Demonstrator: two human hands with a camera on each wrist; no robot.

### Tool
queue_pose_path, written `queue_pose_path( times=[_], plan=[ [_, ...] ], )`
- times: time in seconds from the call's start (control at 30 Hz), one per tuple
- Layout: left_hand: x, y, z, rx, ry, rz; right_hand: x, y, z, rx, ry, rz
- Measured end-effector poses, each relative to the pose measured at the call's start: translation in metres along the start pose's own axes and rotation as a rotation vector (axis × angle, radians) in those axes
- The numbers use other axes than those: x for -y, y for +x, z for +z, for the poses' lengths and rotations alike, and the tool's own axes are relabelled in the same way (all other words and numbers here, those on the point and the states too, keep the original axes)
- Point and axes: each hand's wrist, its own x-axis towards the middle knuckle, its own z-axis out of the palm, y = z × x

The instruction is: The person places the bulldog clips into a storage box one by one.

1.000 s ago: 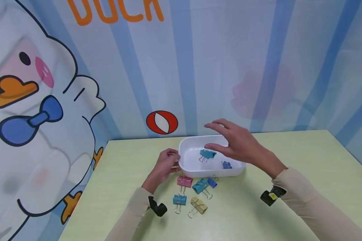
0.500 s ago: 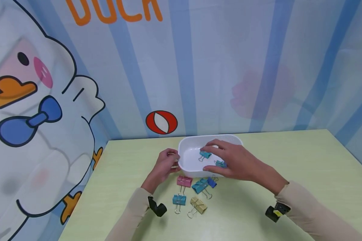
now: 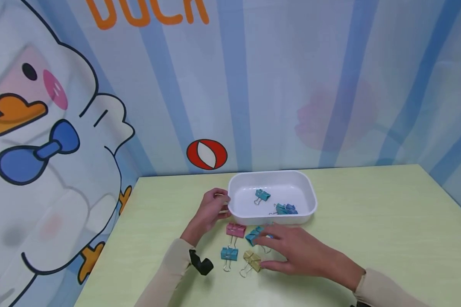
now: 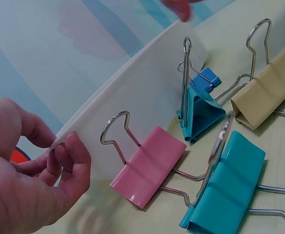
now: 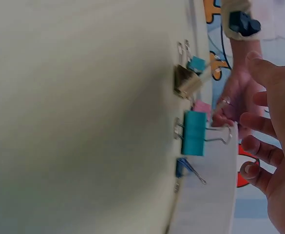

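Observation:
My left hand (image 3: 211, 209) pinches the left end of a white plastic tray (image 3: 311, 192), thumb and fingers at its rim. Inside the tray lie a teal binder clip (image 3: 262, 195) and, by the front wall, a teal and a blue clip (image 3: 290, 209) close together. My right hand (image 3: 299, 251) hovers low over the clips before the tray, fingers apart, holding nothing. Beneath its fingers is a larger teal binder clip (image 3: 254, 235); a small blue clip (image 4: 208, 79) beside it is mostly hidden in the head view. A yellow binder clip (image 3: 252, 260) sits near the right thumb.
A pink binder clip (image 3: 236, 230) and another teal clip (image 3: 229, 253) lie on the pale table (image 3: 369, 213) near the left wrist. Behind the table hangs a printed curtain (image 3: 276, 85) with a duck and blue stripes.
A teal clip now lies beside the blue one in the tray. My right hand has come down out of the tray toward the clips in front. The left hand stays put.

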Motion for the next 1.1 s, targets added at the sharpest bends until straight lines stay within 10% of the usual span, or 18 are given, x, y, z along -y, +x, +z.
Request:
queue_pose_path(
  times=[0.6, 1.1],
  plan=[
    [0.000, -0.001, 0.000, 0.003, -0.003, -0.002, 0.008, -0.009, 0.045, 0.142, 0.005, 0.183],
    [-0.001, -0.001, -0.001, 0.008, -0.009, -0.009, 0.010, -0.004, 0.046, 0.106, -0.034, 0.150]
  ],
)
